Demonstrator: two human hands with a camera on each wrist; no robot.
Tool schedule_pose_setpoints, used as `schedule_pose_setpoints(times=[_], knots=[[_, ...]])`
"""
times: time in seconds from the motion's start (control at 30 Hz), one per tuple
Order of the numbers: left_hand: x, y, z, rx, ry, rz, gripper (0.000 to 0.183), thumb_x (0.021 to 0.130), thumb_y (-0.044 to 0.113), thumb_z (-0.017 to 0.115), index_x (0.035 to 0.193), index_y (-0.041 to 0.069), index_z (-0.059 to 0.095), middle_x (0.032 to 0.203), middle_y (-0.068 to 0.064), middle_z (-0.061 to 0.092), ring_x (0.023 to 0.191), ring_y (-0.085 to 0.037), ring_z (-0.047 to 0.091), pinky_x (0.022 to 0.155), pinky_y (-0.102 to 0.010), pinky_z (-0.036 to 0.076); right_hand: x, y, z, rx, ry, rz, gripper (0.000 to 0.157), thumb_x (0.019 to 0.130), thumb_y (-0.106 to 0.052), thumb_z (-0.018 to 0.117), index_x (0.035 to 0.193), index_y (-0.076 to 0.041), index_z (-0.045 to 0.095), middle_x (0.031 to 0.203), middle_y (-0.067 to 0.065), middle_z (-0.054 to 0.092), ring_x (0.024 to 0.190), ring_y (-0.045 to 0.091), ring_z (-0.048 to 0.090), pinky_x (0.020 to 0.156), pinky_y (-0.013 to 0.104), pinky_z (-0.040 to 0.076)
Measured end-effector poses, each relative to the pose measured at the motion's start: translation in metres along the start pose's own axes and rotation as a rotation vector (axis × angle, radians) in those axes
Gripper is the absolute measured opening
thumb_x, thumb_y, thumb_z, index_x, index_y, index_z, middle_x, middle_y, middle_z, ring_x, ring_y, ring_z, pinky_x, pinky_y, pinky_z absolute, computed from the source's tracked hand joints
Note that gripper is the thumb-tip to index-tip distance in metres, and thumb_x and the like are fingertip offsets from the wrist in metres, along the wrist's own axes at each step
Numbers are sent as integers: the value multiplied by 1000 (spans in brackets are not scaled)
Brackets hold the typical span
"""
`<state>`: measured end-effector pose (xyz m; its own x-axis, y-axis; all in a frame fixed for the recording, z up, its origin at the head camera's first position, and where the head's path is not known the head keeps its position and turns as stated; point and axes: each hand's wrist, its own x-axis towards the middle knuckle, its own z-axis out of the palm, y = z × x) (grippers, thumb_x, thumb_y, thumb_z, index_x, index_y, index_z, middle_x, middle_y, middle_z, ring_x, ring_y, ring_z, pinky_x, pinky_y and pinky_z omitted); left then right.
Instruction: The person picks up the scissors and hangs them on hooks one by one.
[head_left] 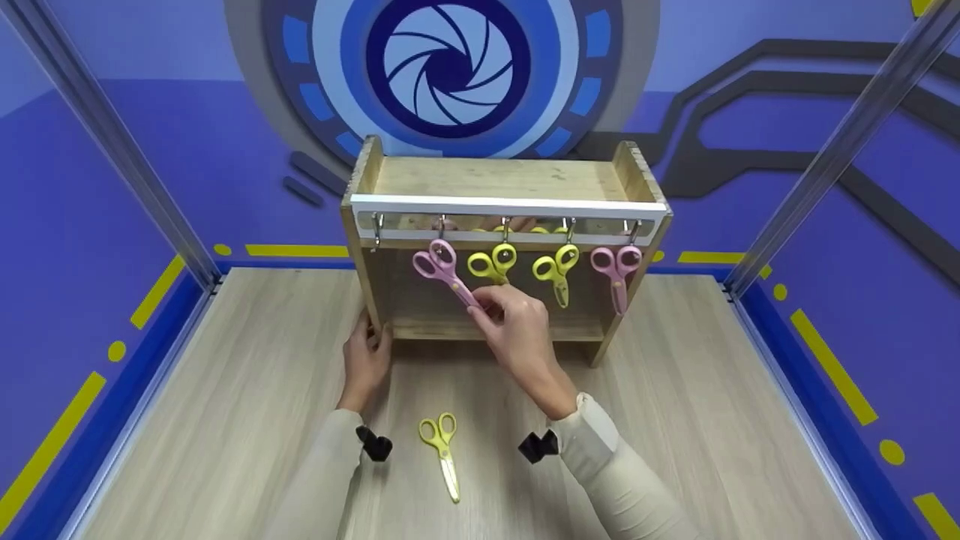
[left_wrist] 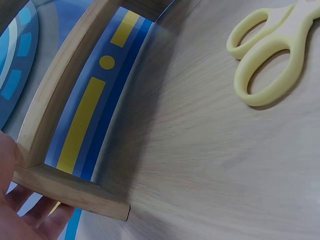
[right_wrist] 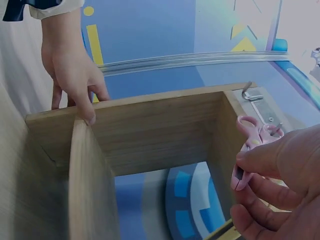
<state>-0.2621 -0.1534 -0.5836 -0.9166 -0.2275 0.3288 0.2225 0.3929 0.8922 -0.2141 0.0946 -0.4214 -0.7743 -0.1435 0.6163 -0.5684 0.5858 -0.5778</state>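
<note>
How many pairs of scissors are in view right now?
5. At the hooks, left to right: leftmost pink pair, first yellow pair, second yellow pair, rightmost pink pair; on the table, third yellow pair.

- Long, cream fabric left sleeve (head_left: 319, 476), small black angular attachment (head_left: 377, 445) near its end
- Long, cream fabric right sleeve (head_left: 634, 484), wrinkled, with another black angular piece (head_left: 537, 448)
</note>
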Motion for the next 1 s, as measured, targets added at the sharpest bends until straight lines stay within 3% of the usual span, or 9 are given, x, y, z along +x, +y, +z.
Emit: schedule_pose_setpoints(times=[0.4, 0.73, 1.0], knots=[[0, 1, 0, 5, 5, -17, 51, 104, 8, 58, 152, 0, 44, 136, -29, 59, 123, -41, 62, 97, -53, 55, -6, 5, 18, -28, 59, 9, 9, 88, -8, 83, 95, -6, 76, 84, 2, 71, 73, 11, 65, 63, 27, 57], [-1, 0, -1, 6, 3, -17, 47, 105, 11, 58, 150, -1, 47, 135, -30, 59, 122, -43, 62, 97, -52, 56, -10, 11, 41, -74, 105, 19, 6, 88, -9, 81, 91, -7, 76, 81, 2, 73, 70, 15, 69, 63, 31, 58], [-2, 0, -1, 0, 1, -14, 49, 105, 10, 58, 151, -1, 45, 136, -31, 58, 123, -44, 62, 97, -51, 56, -10, 16, 54, -142, 73, 76, 6, 90, -16, 79, 93, -11, 78, 83, -1, 75, 71, 14, 72, 61, 34, 58]])
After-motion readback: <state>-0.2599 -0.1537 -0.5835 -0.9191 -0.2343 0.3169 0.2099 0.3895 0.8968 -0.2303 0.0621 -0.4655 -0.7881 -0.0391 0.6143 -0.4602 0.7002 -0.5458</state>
